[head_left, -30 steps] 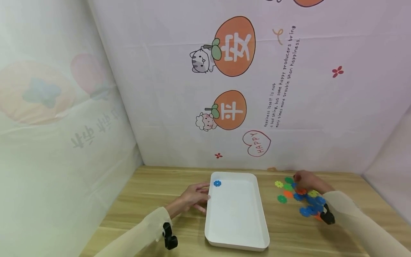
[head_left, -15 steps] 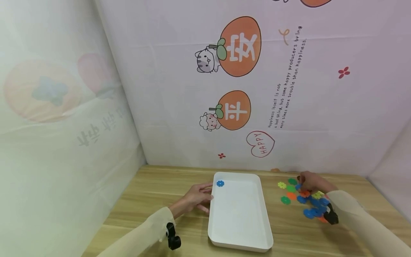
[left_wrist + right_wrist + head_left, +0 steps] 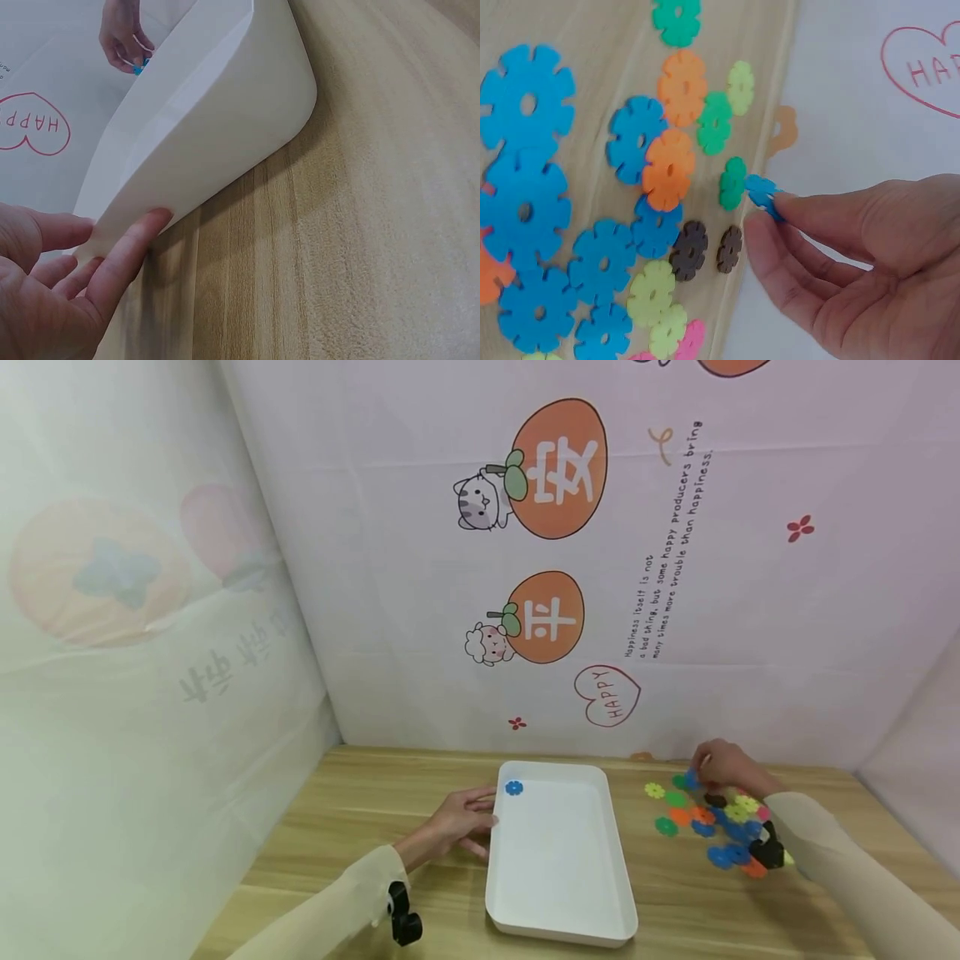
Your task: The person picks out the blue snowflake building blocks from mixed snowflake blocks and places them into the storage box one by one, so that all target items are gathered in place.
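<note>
the right hand [image 3: 855, 262] pinches a small blue flower-shaped disc [image 3: 763, 196] between thumb and fingertips, its edge sticking out toward the pile and lifted off the wood; in the head view the same hand [image 3: 722, 766] sits at the far end of the scatter, close to the wall. just beside the held piece lie a green disc [image 3: 733, 182] and two dark brown discs [image 3: 705, 250], and beyond them the loose pile of plastic discs [image 3: 592, 217] spreads over the wooden table [image 3: 360, 827]: several large blue ones, orange ones, green ones, pale yellow-green ones and a pink one at the near edge, many overlapping. one orange disc [image 3: 784, 127] lies right against the foot of the wall. the left hand [image 3: 453, 822] lies with its fingers fairly straight and a little spread, fingertips [image 3: 146, 225] resting against the outer left wall of the white tray [image 3: 225, 97], curled around nothing. the tray [image 3: 558, 906] stands on the table between the two hands, well apart from the pile, and holds one blue disc [image 3: 513, 787] in its far left corner. both arms wear pale cream sleeves, with a black wrist camera mount [image 3: 401, 920] on the left forearm. behind the table hangs a pale backdrop [image 3: 675, 610] printed with orange fruit, a cat, a sheep and a red heart reading happy [image 3: 609, 695].
</note>
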The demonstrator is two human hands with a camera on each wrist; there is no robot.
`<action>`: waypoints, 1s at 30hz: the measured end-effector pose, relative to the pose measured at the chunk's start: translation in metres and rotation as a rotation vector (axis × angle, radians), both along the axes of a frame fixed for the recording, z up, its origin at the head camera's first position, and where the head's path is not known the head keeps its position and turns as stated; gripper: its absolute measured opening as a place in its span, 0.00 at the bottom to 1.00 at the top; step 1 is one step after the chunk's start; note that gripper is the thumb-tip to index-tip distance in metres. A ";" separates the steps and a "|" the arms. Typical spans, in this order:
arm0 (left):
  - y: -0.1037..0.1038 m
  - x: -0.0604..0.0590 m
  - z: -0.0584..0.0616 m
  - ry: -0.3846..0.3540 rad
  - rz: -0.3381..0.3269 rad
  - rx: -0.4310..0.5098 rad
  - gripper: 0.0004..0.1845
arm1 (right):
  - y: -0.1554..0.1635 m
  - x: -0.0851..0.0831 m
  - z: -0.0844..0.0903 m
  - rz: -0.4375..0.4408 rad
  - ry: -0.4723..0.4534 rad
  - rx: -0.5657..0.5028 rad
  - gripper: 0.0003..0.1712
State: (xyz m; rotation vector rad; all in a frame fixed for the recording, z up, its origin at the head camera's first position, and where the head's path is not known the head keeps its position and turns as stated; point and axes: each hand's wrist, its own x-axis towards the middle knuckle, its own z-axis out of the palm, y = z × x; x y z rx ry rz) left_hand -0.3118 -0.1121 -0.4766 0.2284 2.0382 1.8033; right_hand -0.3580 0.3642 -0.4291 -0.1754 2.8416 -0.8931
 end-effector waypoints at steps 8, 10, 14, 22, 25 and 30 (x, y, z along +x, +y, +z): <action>0.000 0.000 -0.001 -0.004 0.001 0.005 0.33 | -0.015 0.003 0.007 -0.035 -0.006 -0.195 0.17; 0.000 0.000 -0.001 0.000 -0.002 0.007 0.33 | -0.020 0.002 0.008 -0.057 -0.033 -0.248 0.19; 0.000 -0.001 -0.001 0.015 -0.012 0.004 0.34 | -0.029 -0.002 0.010 -0.090 -0.080 -0.343 0.21; 0.000 -0.001 0.000 0.017 -0.018 0.005 0.34 | -0.049 -0.002 0.011 -0.009 -0.134 -0.498 0.19; 0.000 -0.001 0.000 0.012 -0.018 0.006 0.35 | -0.059 0.000 0.014 0.006 -0.154 -0.513 0.20; 0.000 -0.001 -0.001 0.005 -0.014 0.009 0.35 | -0.076 0.002 0.017 -0.020 -0.196 -0.580 0.23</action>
